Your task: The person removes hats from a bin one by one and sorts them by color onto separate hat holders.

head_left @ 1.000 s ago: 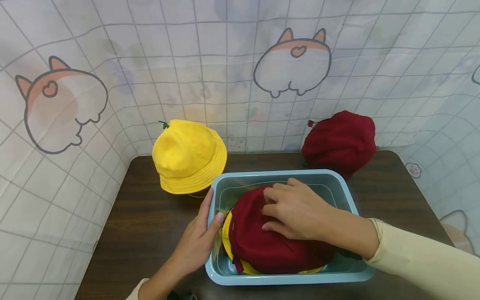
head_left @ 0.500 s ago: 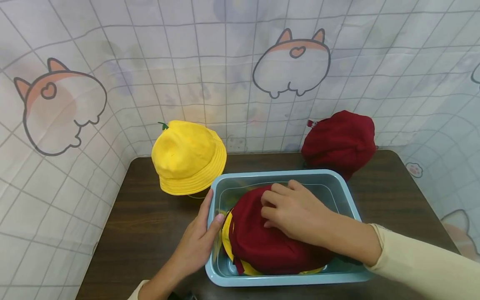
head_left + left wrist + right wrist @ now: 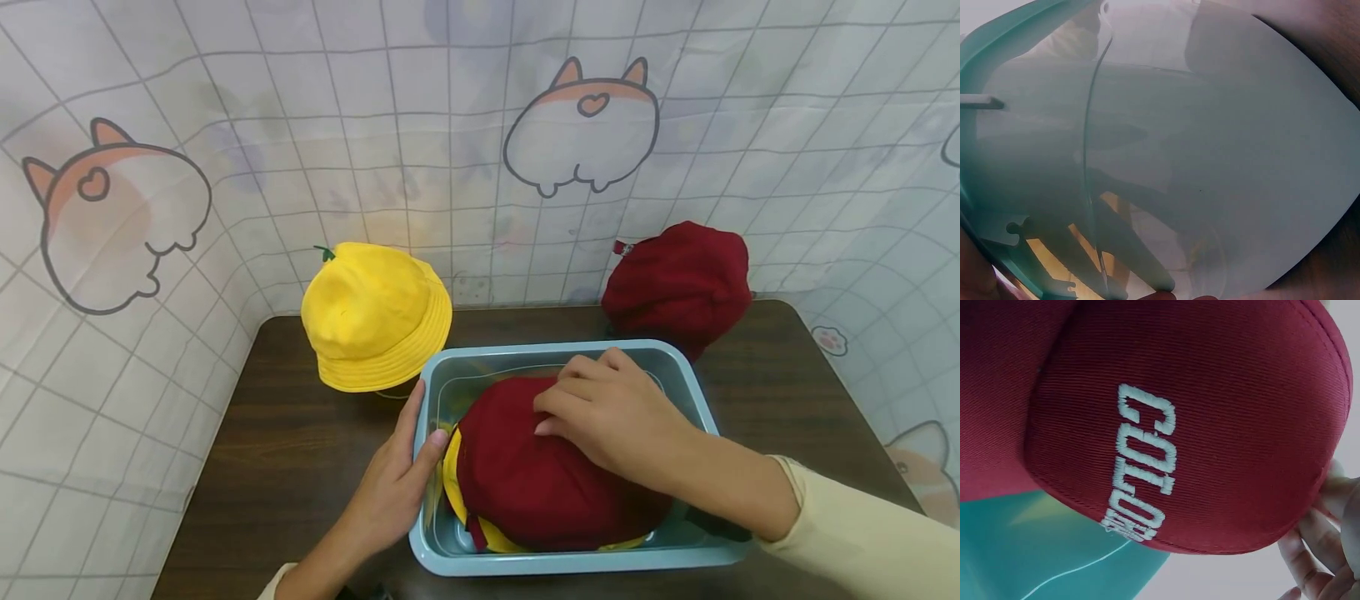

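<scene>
A soft, rounded dark red cap (image 3: 517,487) lies in a light blue basin (image 3: 585,564), white stitched lettering (image 3: 1146,475) reading COLOR on its ribbed brim (image 3: 1229,444), and yellow cloth (image 3: 452,475) showing beneath. The person's right hand (image 3: 615,417) has bent fingers pinching the brim's edge; the left hand (image 3: 393,492) clamps the basin's left wall, thumb inside, fingers outside. Behind, on a dark wooden table (image 3: 300,467), are a yellow bucket hat (image 3: 371,312), left, and a second red hat (image 3: 678,287), right

soft, even light in head view, l. wrist pic hazy w/ reflections on tub (image 3: 1260,156)
</scene>
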`<move>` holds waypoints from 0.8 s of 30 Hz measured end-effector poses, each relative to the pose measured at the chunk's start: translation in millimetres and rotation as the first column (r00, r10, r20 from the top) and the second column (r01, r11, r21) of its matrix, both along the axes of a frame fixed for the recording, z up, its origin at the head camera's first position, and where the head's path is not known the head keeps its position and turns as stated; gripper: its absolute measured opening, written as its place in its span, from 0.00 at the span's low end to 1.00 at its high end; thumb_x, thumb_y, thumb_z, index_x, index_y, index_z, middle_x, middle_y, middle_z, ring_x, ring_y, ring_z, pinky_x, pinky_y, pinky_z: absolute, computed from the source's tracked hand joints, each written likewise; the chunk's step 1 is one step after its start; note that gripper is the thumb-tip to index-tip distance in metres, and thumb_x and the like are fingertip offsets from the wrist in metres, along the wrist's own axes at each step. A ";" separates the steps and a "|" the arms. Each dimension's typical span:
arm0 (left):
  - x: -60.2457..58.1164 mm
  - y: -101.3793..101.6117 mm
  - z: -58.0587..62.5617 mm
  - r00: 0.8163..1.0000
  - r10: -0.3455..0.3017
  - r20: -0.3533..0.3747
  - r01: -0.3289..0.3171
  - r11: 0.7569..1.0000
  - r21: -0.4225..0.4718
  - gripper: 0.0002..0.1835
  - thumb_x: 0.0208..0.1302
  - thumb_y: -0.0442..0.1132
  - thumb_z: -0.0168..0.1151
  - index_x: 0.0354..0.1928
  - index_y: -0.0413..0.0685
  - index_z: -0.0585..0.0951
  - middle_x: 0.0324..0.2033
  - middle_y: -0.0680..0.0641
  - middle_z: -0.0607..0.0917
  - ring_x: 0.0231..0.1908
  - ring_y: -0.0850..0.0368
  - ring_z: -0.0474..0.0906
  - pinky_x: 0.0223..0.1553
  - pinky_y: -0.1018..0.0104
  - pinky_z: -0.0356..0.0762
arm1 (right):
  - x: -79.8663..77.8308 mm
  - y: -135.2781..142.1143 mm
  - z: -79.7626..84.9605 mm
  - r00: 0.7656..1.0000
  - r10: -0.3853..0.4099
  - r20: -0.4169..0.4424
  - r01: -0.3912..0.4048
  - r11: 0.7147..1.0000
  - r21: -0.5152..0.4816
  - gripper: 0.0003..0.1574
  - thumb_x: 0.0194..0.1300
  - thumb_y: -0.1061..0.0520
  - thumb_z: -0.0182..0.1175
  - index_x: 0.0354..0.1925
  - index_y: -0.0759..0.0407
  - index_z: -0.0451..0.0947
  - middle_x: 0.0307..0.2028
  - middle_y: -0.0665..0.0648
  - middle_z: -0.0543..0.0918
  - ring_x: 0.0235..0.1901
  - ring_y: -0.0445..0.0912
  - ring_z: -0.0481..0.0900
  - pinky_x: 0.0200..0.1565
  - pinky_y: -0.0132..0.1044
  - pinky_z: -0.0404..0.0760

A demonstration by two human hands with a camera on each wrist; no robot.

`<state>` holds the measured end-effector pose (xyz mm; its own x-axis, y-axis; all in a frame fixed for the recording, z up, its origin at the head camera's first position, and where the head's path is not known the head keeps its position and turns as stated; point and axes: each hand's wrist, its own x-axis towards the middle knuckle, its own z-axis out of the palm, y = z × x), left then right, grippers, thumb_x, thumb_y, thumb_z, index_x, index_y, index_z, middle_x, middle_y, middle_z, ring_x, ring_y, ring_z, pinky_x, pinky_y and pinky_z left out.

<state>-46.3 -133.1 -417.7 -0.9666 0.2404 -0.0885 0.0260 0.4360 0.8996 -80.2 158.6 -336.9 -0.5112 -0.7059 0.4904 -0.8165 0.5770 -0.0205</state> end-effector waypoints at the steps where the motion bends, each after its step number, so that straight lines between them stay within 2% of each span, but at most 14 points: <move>1: 0.3 -0.1 -0.3 1.000 -0.001 -0.001 0.001 1.000 0.000 0.38 0.79 0.57 0.49 0.82 0.73 0.42 0.79 0.50 0.58 0.72 0.41 0.68 0.66 0.39 0.71 | 0.4 1.5 0.7 1.000 0.001 0.011 0.000 1.000 -0.023 0.13 0.62 0.45 0.73 0.43 0.48 0.86 0.34 0.44 0.89 0.38 0.42 0.81 0.36 0.38 0.75; 4: 0.7 -0.2 -0.9 1.000 -0.004 -0.001 0.004 1.000 0.006 0.38 0.79 0.57 0.49 0.82 0.74 0.42 0.79 0.50 0.58 0.71 0.41 0.68 0.66 0.40 0.71 | 1.2 5.8 2.0 1.000 -0.003 0.030 0.005 0.998 -0.070 0.13 0.69 0.43 0.67 0.43 0.50 0.86 0.35 0.45 0.89 0.38 0.42 0.82 0.37 0.38 0.76; 7: 0.3 -0.3 -1.5 1.000 -0.003 -0.005 0.003 1.000 0.004 0.39 0.78 0.57 0.49 0.81 0.74 0.42 0.79 0.50 0.59 0.71 0.42 0.69 0.66 0.41 0.71 | 1.6 9.9 3.8 0.999 -0.014 0.051 0.019 0.994 -0.106 0.20 0.74 0.39 0.58 0.44 0.51 0.86 0.36 0.46 0.88 0.38 0.42 0.82 0.38 0.39 0.76; 10: -0.8 -0.5 -1.8 1.000 -0.002 -0.015 0.002 1.000 0.002 0.39 0.78 0.57 0.50 0.81 0.74 0.42 0.79 0.50 0.60 0.71 0.42 0.69 0.65 0.41 0.73 | 1.2 13.8 7.2 0.997 -0.028 0.065 0.037 0.990 -0.138 0.27 0.77 0.36 0.50 0.44 0.52 0.85 0.36 0.47 0.88 0.39 0.42 0.83 0.38 0.40 0.75; 13: -1.8 -0.6 -1.6 1.000 -0.002 -0.017 0.002 1.000 0.000 0.39 0.78 0.57 0.50 0.81 0.74 0.42 0.79 0.50 0.60 0.72 0.40 0.67 0.64 0.42 0.75 | 0.5 17.6 12.6 0.996 -0.033 0.078 0.046 0.984 -0.171 0.30 0.78 0.34 0.46 0.44 0.52 0.85 0.37 0.46 0.88 0.39 0.42 0.83 0.38 0.40 0.75; 20: -1.1 -1.4 -1.6 1.000 0.000 -0.003 0.000 1.000 -0.009 0.39 0.78 0.57 0.50 0.81 0.74 0.42 0.78 0.49 0.60 0.73 0.41 0.67 0.64 0.41 0.74 | 2.8 30.1 35.4 0.991 -0.047 0.128 0.082 0.956 -0.282 0.30 0.76 0.34 0.48 0.45 0.54 0.85 0.40 0.48 0.88 0.41 0.41 0.81 0.45 0.35 0.73; 24: 0.1 -1.0 -0.9 1.000 0.006 -0.010 -0.006 1.000 -0.013 0.39 0.78 0.57 0.50 0.81 0.74 0.43 0.78 0.49 0.62 0.73 0.42 0.67 0.68 0.39 0.68 | 4.8 40.2 57.0 0.985 -0.090 0.147 0.136 0.932 -0.336 0.26 0.75 0.37 0.54 0.47 0.55 0.86 0.41 0.50 0.88 0.42 0.41 0.81 0.49 0.25 0.74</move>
<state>-46.3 -134.2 -418.6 -0.9688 0.2336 -0.0822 0.0322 0.4477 0.8936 -75.4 198.8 -279.9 -0.6519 -0.4393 0.6181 -0.7236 0.6043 -0.3336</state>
